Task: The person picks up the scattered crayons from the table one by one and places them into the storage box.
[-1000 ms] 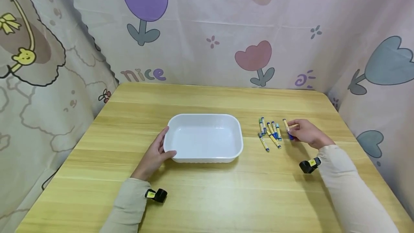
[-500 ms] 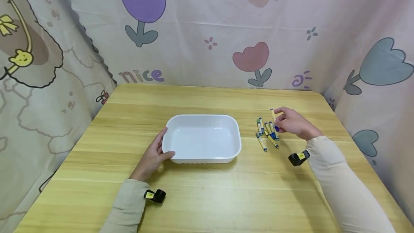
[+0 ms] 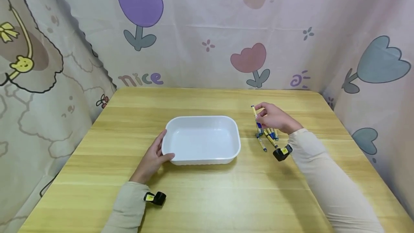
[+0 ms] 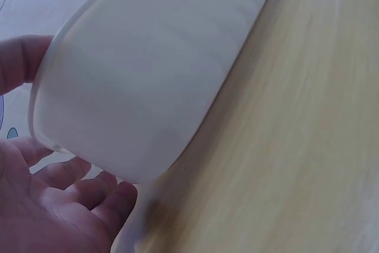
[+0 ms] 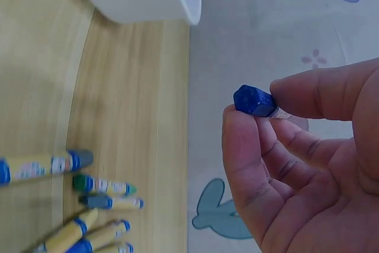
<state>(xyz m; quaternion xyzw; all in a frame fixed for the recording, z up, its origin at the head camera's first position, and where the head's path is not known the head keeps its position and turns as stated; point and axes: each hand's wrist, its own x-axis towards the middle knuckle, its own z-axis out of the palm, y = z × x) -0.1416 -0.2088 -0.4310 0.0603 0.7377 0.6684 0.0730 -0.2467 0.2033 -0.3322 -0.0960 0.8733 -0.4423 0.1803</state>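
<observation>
Head view shows the left hand [image 3: 150, 160] holding the left end of the white tray [image 3: 202, 145] on the desk [image 3: 207, 193], thumb and fingers at its rim. Right of the tray, the right hand [image 3: 275, 118] has its grip pinched on one yellow crayon [image 3: 254, 110] with a blue end. More crayons [image 3: 271, 139] lie on the desk under and near that hand. I think a firm but soft pinch is best, since something so thin could slip. Lift it clear of the others, and hold the tray still.
</observation>
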